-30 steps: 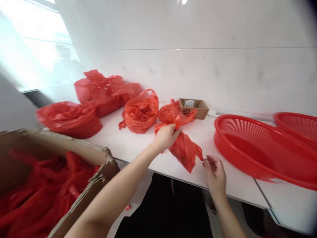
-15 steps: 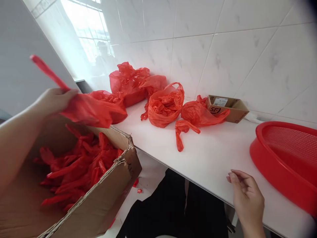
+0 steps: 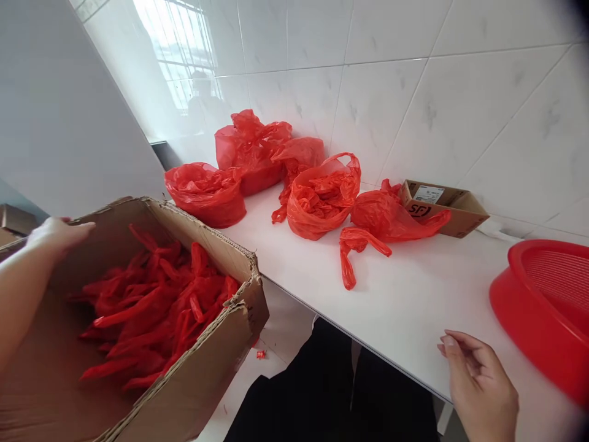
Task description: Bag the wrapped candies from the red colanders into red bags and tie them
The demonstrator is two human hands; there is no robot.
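My left hand (image 3: 59, 236) is at the far left rim of a large cardboard box (image 3: 197, 368), thumb stretched along the inner side and the other fingers over the edge, mostly hidden. Inside the box lies a heap of twisted red plastic bags (image 3: 151, 301). Over the front edge of the white table, my right hand (image 3: 483, 377) is loosely curled and holds nothing, its thumb close to the fingertips. It is nearest to a red plastic basket (image 3: 515, 301). A small crumpled red bag (image 3: 352, 252) lies on the table in front of the fuller ones.
Along the tiled wall stand several stuffed red bags (image 3: 317, 209) on the white table (image 3: 391, 307). A small cardboard box (image 3: 453, 215) with black lettering sits at their right. Below the table edge, dark-clothed legs (image 3: 322, 393) and a red scrap (image 3: 261, 354) on the floor show.
My left hand has moved down and left to the box rim, and the red bag it held no longer shows in it. The view has shifted slightly left. My right hand keeps its pose.
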